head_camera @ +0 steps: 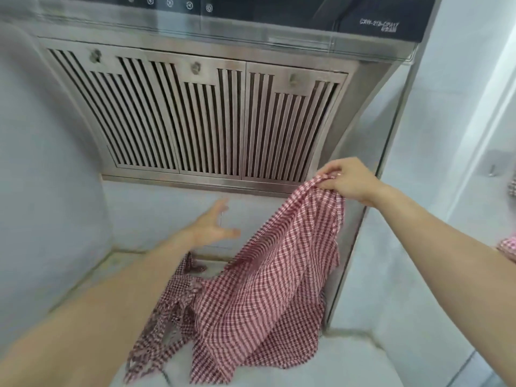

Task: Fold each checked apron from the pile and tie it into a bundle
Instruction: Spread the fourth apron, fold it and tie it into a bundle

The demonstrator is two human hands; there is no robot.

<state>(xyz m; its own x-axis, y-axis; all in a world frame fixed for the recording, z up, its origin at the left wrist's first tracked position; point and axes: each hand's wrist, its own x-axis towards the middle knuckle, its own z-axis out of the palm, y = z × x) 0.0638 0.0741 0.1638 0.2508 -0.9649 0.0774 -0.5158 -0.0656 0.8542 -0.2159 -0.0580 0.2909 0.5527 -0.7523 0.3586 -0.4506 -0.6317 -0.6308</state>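
The apron point(265, 275), pinched at its top edge by the right hand point(349, 180), hangs light and limp; the left hand point(212, 227), fingers spread and empty, should take a matching corner.

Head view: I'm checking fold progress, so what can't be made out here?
- Left hand: motion-blurred; finger pose unclear.
- Checked apron: bunched, and its lower hem is cut off by the bottom edge, so strings and folds can't be told.
- Red checked cloth: cut off by the right edge.
- Range hood label: too small to read.
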